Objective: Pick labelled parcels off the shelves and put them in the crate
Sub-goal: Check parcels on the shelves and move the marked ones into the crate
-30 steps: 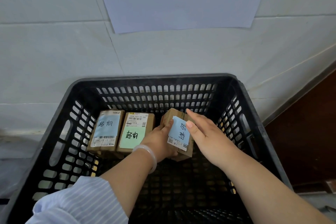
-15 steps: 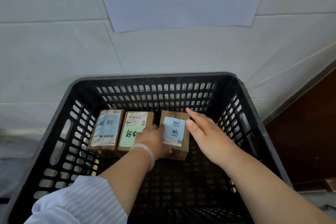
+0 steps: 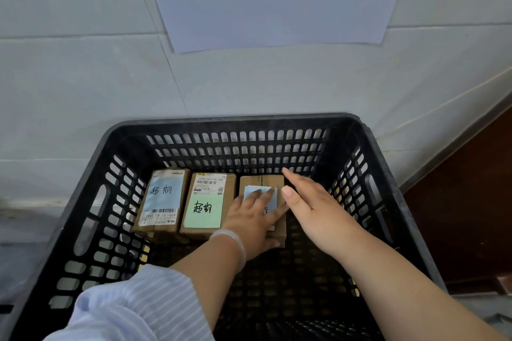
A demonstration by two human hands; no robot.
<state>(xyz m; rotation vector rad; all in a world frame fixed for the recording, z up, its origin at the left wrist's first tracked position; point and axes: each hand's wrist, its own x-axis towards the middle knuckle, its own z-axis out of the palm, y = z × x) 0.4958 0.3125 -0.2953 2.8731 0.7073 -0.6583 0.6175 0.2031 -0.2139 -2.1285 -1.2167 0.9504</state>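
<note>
A black slotted plastic crate [image 3: 105, 144] stands against a white wall. Three brown cardboard parcels lie side by side on its floor near the far wall: one with a pale blue label [image 3: 163, 199], one with a green label [image 3: 207, 202], and a third with a light blue label [image 3: 261, 183] on the right. My left hand [image 3: 255, 219] lies flat on top of the third parcel with its fingers straight across the label. My right hand [image 3: 307, 202] rests with straight fingers along that parcel's right side.
A large paper sign [image 3: 277, 0] with handwritten characters hangs on the wall above the crate. The near half of the crate floor [image 3: 291, 285] holds no parcels. A dark brown surface [image 3: 471, 202] sits to the right of the crate.
The third parcel went from tilted to lying flat on the crate floor beside the green-labelled one. My left hand moved from its side onto its top.
</note>
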